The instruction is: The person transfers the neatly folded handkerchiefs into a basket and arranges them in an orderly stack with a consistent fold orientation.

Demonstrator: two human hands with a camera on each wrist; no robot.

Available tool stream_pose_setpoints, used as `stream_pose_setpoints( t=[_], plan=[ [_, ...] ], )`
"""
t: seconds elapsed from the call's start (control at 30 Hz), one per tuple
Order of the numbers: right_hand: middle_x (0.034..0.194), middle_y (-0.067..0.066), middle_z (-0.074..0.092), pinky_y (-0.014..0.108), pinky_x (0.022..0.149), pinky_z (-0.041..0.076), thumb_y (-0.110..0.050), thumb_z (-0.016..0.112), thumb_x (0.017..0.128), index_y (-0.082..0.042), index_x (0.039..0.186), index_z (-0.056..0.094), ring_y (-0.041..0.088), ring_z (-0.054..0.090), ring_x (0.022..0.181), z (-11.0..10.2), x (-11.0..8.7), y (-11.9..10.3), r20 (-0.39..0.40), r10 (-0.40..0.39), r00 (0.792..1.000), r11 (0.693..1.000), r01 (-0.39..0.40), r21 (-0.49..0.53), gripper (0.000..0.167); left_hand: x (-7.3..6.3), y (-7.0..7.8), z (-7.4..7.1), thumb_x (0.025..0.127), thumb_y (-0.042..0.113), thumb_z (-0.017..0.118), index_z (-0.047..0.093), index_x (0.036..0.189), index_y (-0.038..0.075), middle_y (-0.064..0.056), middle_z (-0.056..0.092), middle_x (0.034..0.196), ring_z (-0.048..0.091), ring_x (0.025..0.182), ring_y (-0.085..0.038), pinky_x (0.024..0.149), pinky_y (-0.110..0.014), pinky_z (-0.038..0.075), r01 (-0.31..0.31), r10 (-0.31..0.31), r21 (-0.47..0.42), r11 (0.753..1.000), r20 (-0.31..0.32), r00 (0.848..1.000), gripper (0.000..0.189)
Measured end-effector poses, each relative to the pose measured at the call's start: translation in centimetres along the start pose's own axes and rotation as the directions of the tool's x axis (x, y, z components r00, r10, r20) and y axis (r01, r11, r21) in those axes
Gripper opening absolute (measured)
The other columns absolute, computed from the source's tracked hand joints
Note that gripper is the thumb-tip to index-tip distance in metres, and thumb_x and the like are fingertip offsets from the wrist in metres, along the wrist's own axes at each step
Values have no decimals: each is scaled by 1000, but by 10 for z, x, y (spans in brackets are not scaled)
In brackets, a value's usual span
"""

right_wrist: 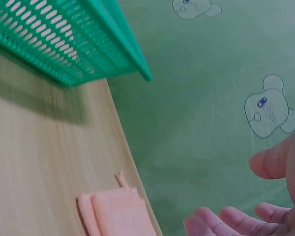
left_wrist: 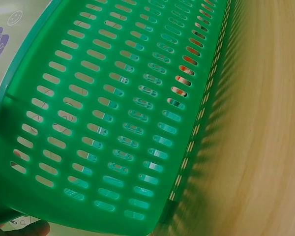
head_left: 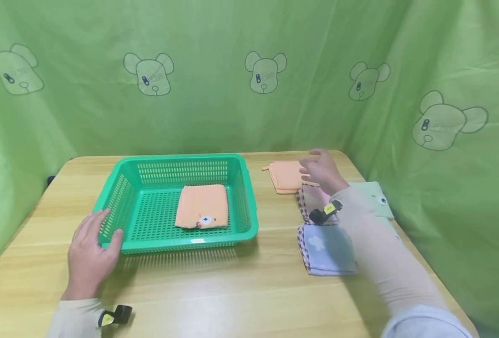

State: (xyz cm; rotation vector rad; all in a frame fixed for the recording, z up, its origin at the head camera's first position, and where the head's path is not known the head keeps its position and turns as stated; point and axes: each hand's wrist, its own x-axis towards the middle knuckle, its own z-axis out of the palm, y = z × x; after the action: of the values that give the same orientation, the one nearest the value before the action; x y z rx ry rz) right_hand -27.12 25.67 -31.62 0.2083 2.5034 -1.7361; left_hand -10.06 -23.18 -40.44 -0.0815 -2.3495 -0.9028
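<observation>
A green plastic basket (head_left: 198,243) stands on the table with a folded orange towel (head_left: 203,206) lying inside, a small bear face near its front edge. At the basket's front left corner my left hand (head_left: 92,249) rests on the rim, fingers fairly straight; its thumb (left_wrist: 32,229) shows in the left wrist view. My right hand (head_left: 323,171) is above the table's far right, fingers spread and holding nothing. Near it lies another folded orange towel (head_left: 285,176) with a hanging loop, partly hidden by the hand in the head view.
Toward me from that towel lie a pink folded towel (head_left: 312,199) and a blue one (head_left: 327,251), both with checked edges. Light green towels (head_left: 369,192) lie at the right edge, partly behind my right forearm. Green curtains (head_left: 215,117) surround the table.
</observation>
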Motion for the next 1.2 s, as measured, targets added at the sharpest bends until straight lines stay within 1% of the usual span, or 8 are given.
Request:
stream_pose_setpoints(
  t=[0.2,0.33,0.47,0.7,0.9,1.0,1.2],
  plan=[
    [146,31,35,39,97,49,-14,51,100,3,151,10,40,49,124,-12,1,10,-27,18,999,999,-19,-34,68,2,-2,0,85,18,63,53,133,0,-29,50,135,40,128,-49,106,-65,27,2,-2,0,1000,13,1000,52],
    [145,31,34,41,98,48,-14,53,99,2,151,10,42,49,124,-17,0,17,-45,29,999,999,-30,-28,70,1,-4,0,86,17,63,53,133,0,-30,49,135,39,129,-49,107,-64,27,0,0,5,1000,17,1000,52],
    [147,30,29,42,101,46,-13,52,98,2,151,10,43,46,125,-21,-1,25,-40,43,998,999,-44,-11,69,-1,-5,-1,84,18,63,54,132,-1,-29,50,134,40,128,-50,105,-66,29,-4,4,8,1000,14,1000,52],
    [147,32,28,41,98,48,-12,52,99,2,151,10,43,47,125,-29,2,31,-59,48,997,998,-49,-29,69,0,-3,0,85,18,63,54,132,-1,-29,50,134,40,128,-50,105,-66,29,-14,14,-4,1000,6,1000,52],
    [151,29,23,42,100,46,-23,55,99,-1,152,9,42,47,125,-34,5,34,-48,93,994,995,-95,-26,74,2,-2,0,85,19,63,54,132,-1,-29,51,134,40,128,-49,105,-65,29,-15,15,-4,1000,-7,1000,52],
    [153,28,20,43,101,45,-28,55,99,-1,152,9,43,45,126,-36,4,37,-48,116,992,992,-118,-44,76,3,-2,0,84,19,64,54,131,-1,-29,51,134,41,128,-49,106,-64,29,-14,14,-5,1000,-7,1000,52],
    [153,30,18,46,105,41,-32,54,99,1,152,7,46,41,129,-45,2,45,-56,130,990,988,-134,-72,78,2,-2,0,85,19,64,55,131,-1,-28,51,134,41,128,-49,106,-64,29,-13,13,-11,1000,-4,1000,52]
  ],
)
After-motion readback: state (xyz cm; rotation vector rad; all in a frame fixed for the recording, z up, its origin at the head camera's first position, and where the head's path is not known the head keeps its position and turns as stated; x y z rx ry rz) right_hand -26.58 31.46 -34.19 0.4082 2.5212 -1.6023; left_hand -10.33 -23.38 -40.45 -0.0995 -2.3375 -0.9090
